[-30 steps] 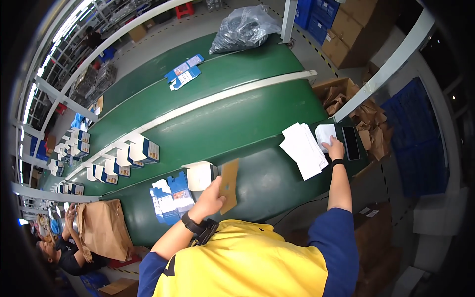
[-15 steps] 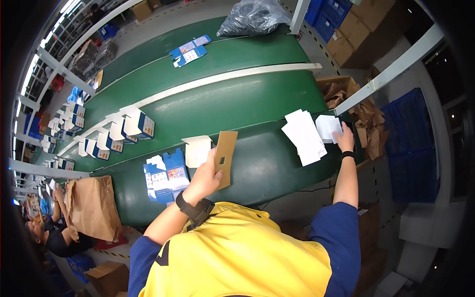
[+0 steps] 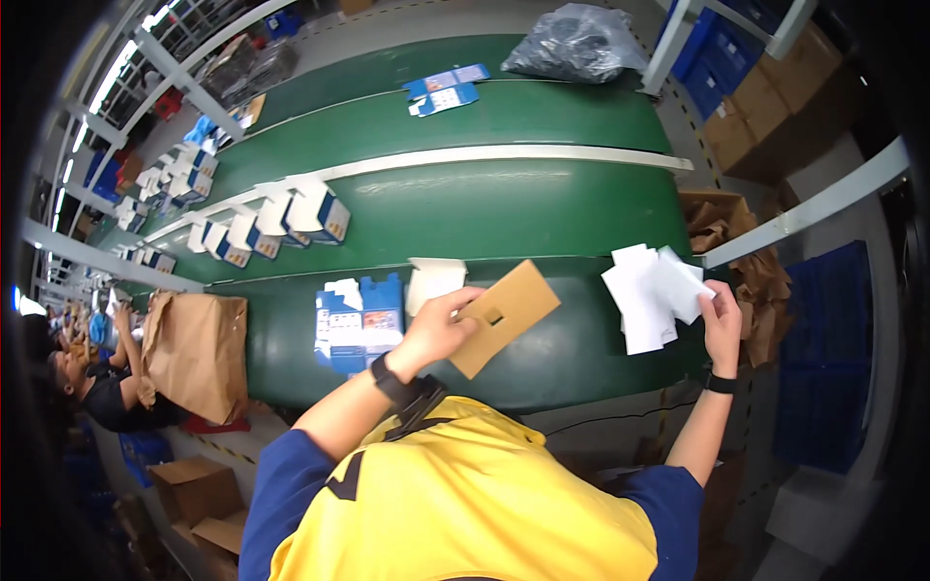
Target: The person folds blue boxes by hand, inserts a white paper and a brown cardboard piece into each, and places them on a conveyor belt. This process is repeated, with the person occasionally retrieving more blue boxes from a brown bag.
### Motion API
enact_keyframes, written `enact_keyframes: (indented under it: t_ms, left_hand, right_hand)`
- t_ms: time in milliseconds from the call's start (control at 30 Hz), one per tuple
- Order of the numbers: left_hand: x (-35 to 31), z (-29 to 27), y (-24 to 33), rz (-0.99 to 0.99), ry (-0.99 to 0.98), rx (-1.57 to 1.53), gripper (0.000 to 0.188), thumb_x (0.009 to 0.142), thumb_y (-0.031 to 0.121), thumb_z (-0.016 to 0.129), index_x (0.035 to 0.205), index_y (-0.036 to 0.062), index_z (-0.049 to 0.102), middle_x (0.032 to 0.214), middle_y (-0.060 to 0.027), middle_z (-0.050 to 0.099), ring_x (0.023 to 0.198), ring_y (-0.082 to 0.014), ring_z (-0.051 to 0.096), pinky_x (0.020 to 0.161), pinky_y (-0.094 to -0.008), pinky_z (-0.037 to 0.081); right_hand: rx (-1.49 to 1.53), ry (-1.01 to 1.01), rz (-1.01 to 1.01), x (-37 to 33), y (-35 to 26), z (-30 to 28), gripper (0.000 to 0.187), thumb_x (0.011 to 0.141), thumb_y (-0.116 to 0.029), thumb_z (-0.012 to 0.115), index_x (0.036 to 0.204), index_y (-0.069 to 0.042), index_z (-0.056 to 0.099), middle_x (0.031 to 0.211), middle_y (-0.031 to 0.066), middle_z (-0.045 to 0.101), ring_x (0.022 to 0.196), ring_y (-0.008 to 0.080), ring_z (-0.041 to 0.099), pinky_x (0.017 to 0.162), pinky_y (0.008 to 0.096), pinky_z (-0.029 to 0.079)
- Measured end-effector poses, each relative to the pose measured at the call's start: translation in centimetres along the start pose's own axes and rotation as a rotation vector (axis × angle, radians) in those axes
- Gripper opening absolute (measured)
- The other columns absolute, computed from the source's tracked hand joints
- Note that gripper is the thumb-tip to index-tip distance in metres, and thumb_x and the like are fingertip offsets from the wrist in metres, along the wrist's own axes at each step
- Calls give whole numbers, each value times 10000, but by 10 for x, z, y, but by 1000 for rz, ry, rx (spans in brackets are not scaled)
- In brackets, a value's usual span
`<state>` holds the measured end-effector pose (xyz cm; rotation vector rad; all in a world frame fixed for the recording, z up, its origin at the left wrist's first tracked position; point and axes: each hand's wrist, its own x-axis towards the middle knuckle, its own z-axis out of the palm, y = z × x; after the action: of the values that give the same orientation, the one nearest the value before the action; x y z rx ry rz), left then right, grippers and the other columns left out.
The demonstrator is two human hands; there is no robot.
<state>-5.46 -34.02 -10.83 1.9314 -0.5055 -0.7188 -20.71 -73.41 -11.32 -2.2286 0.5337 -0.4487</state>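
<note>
My left hand (image 3: 436, 334) is closed on a flat brown cardboard insert (image 3: 518, 308) with a small rectangular cut-out, holding it tilted above the near green belt. My right hand (image 3: 722, 324) pinches the edge of a white folded leaflet (image 3: 684, 287), slightly blurred, partly over a fanned pile of white leaflets (image 3: 639, 315). Left of the insert, flattened blue-and-white printed cartons (image 3: 358, 324) lie stacked. Behind my left hand is a white open carton flap (image 3: 434, 281), whose lower part is hidden.
Several open blue-and-white boxes (image 3: 320, 215) stand along the divider at left. Across the belts lie a flat blue carton (image 3: 446, 89) and a grey plastic bag (image 3: 576, 44). A large brown paper bag (image 3: 199, 349) and a co-worker (image 3: 111, 387) are at left; crumpled brown paper (image 3: 760, 281) is at right.
My right hand has drawn a leaflet from the small white stack at the right and lifted it beside the fanned pile. The insert in my left hand has tilted to the right. The view has shifted.
</note>
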Motion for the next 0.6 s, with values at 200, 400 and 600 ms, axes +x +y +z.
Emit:
enact_keyframes:
  t_ms: [200, 400, 600]
  left_hand:
    - [0, -6, 9, 115, -114, 242, 466, 712, 37, 563, 1176, 40, 526, 1027, -163, 621, 963, -275, 602, 839, -329, 459]
    - [-19, -25, 12, 112, -225, 33, 466, 708, 34, 591, 1168, 29, 517, 1046, -173, 609, 958, -307, 593, 827, -352, 462]
    - [-41, -31, 11, 126, -3, 318, 402, 697, 39, 620, 1090, 40, 535, 986, -168, 619, 816, -322, 625, 725, -368, 489]
  right_hand:
    - [580, -715, -100, -1, -125, 95, 142, 852, -53, 579, 983, 0, 565, 862, 25, 569, 757, 77, 532, 680, 209, 428]
    - [424, -855, -116, -5, -149, 147, 127, 829, -14, 591, 953, 10, 573, 807, 44, 591, 670, 69, 557, 602, 201, 453]
    - [257, -657, -275, -20, -176, 163, 215, 775, -31, 658, 972, -4, 577, 822, 61, 586, 685, 121, 579, 604, 229, 474]
